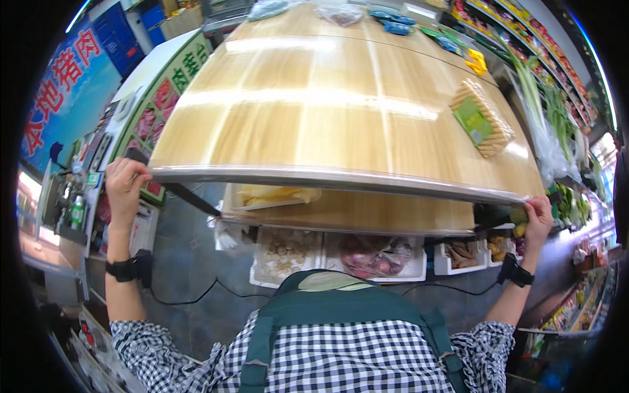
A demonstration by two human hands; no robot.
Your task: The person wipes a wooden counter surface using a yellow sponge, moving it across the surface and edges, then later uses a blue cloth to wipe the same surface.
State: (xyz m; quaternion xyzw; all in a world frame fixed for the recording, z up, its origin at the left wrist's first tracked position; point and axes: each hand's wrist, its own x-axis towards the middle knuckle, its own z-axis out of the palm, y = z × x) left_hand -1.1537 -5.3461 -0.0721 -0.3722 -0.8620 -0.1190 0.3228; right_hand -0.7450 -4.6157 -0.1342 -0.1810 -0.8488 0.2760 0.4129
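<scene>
A wooden display shelf with a clear film along its dark front edge [304,108] spans the view before me. My left hand [125,184] pinches the shelf's left front corner, fingers closed on the edge film. At the right front corner, my right hand [537,216] grips the edge in a like way. On the shelf's right side lies a clear pack of stick-shaped food with a green label [481,118]. A yellow packet [475,62] and blue packets [395,24] lie towards the far edge. A black strap sits on each of my wrists.
Below is a lower wooden shelf [354,216] with a white tray [236,199]. White foam boxes hold mushrooms [287,248], bagged reddish produce [376,258] and ginger-like roots [461,255]. Black cables hang to both sides. Green vegetables [560,118] stand right; a counter [162,59] stands left.
</scene>
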